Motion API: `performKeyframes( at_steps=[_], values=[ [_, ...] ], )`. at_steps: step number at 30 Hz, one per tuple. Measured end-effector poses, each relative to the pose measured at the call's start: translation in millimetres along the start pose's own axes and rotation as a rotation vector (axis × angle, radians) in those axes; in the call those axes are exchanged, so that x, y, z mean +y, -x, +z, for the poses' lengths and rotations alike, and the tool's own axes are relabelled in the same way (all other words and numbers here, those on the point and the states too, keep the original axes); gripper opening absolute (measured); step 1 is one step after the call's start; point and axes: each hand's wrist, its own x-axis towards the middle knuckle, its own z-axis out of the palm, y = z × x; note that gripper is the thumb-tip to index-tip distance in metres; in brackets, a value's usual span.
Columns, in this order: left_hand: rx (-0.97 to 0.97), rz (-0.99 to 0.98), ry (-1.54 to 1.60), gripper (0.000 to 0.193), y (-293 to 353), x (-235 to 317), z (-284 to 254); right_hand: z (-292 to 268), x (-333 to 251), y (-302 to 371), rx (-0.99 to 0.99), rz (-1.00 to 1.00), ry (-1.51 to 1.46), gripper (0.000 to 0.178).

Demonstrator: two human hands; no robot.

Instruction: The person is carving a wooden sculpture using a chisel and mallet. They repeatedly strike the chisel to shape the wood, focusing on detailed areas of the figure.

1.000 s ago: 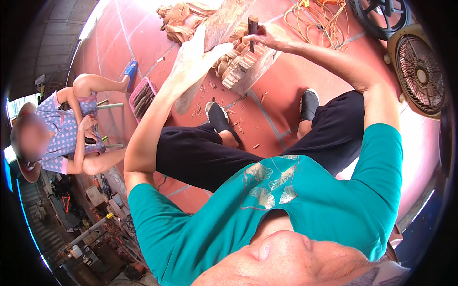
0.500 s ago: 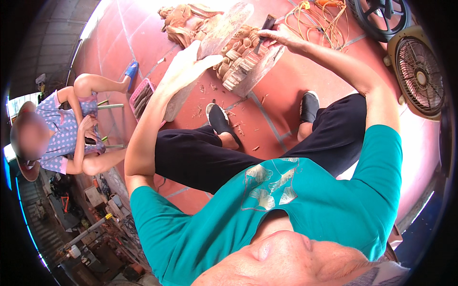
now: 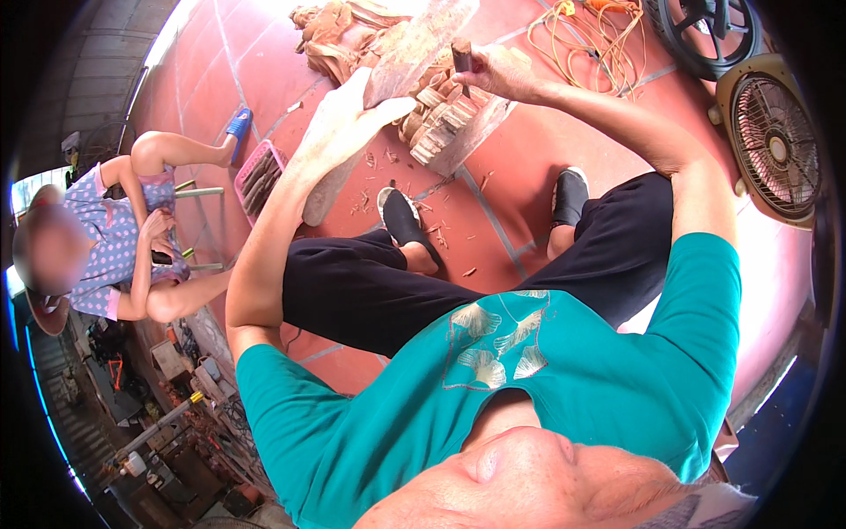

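Observation:
My left hand grips a pale, flat piece of wood between thumb and fingers; its far end reaches the top edge of the picture. In my right hand is a chisel, its dark handle up and its tip down at the carving. Below both hands lies a brown wood carving with rows of rounded shapes, on a light board. The chisel's tip and the fingers behind the wood are partly hidden.
Shavings litter the red tiled floor. More carved wood lies at the far side. A pink basket of tools stands left, near a seated person. To the right are an orange cord, a fan and a wheel.
My right hand has drawn the chisel left and nearer, and its handle now stands more upright. The pale wood in my left hand has shifted slightly up and right.

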Motion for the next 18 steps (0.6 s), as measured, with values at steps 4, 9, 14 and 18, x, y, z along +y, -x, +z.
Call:
performKeyframes(
  at_steps=[4,9,14,18],
  values=[
    [0.164,0.073,0.102,0.062,7,11,1,3,10,-8,0.023,-0.103,-0.135,0.039],
    [0.429,0.135,0.268,0.027,27,31,5,5,10,-13,0.010,-0.172,-0.155,0.035],
    [0.516,-0.037,0.320,0.041,43,25,68,-1,2,-9,0.051,-0.233,-0.143,0.031],
    [0.345,-0.176,0.406,0.038,40,-10,119,-7,-11,1,0.067,-0.271,-0.219,0.033]
  ],
)
